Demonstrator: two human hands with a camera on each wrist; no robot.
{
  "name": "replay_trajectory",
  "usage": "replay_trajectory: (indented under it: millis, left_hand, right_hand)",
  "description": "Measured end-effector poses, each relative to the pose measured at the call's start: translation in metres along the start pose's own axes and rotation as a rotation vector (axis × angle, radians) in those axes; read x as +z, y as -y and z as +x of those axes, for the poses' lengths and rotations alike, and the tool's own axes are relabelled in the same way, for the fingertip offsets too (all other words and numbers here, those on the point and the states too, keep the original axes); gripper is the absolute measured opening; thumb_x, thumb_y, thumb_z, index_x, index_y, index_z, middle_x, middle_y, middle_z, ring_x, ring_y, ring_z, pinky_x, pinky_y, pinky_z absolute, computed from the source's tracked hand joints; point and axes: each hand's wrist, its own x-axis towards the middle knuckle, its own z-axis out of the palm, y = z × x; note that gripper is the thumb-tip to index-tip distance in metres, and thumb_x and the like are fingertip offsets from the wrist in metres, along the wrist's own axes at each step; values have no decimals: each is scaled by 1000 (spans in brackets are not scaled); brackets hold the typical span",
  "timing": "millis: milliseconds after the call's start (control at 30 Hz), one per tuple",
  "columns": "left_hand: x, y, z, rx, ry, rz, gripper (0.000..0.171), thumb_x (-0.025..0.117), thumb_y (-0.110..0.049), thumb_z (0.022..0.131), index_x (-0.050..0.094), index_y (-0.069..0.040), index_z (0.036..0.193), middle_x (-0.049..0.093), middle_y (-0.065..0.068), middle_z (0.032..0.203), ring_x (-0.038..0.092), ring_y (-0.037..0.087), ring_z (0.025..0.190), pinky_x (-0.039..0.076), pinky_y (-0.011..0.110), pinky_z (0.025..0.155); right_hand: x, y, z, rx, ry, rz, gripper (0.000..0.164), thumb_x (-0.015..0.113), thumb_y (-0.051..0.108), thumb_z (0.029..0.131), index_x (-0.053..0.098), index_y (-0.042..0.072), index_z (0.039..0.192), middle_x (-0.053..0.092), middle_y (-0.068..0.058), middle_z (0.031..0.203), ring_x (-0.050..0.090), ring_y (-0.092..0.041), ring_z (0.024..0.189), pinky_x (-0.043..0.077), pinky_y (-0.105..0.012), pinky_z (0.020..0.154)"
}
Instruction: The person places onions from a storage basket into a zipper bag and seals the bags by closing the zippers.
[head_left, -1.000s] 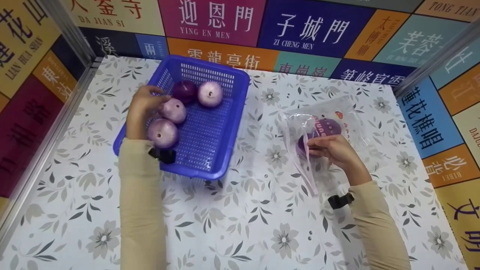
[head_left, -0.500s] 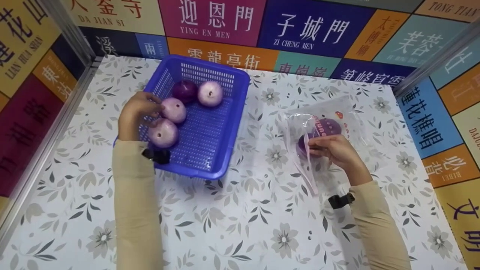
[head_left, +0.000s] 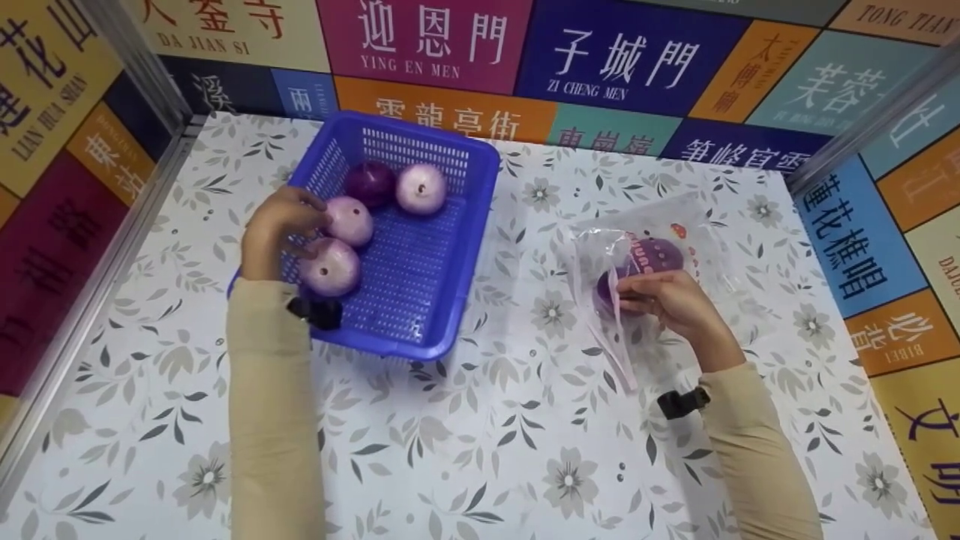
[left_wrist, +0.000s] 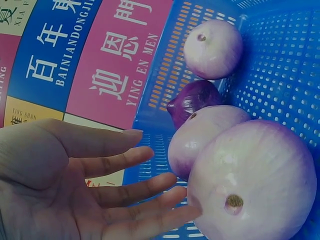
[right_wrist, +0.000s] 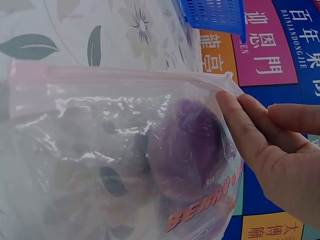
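My left hand [head_left: 279,225] reaches over the left rim of a blue plastic basket [head_left: 405,349], its fingers loosely extended. In the left wrist view its fingertips are right at the nearest pale purple onion [left_wrist: 255,175]. Beside that lie a second pale onion [head_left: 349,222], a darker purple onion [head_left: 370,184] and another pale onion [head_left: 421,189]. My right hand [head_left: 671,300] pinches the pink-edged mouth of a clear zip bag [right_wrist: 125,82] between thumb and fingers. Inside the bag are purple onions, one [right_wrist: 187,147] close beneath the pinching fingers in the right wrist view.
The basket and bag rest on a white floral-patterned tabletop [head_left: 450,465]. Colourful panels [head_left: 420,45] printed with characters stand along the back and both sides. A metal frame strip [head_left: 161,172] runs along the left edge.
My left hand has drawn back a little to the left and nearer the body, with its fingers off the middle onion's top. The right hand and bag have stayed put.
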Motion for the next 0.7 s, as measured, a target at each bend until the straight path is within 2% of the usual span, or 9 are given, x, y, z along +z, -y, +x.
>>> replay_trajectory:
  millis: [233,367,700]
  left_hand:
    - [1,1,-1,18,19,25,43,52,-6,87,40,8,125,42,16,103,54,17,73,55,36,68]
    - [1,2,-1,19,36,-6,43,50,-4,86,39,8,126,42,17,103,53,18,75,54,38,69]
    - [-1,3,1,-22,94,-21,45,49,-2,88,36,8,129,41,19,108,52,20,80,53,43,74]
  right_hand:
    - [-1,-1,-1,-8,-2,15,22,42,-13,90,63,-14,93,65,-17,85,65,-25,82,51,-35,80]
    - [-1,-1,-1,-13,3,10,22,41,-13,90,62,-16,94,66,-16,86,64,-24,83,51,-35,80]
    - [-1,0,-1,-16,13,21,23,40,-13,90,63,-15,94,66,-16,87,64,-24,84,51,-36,80]
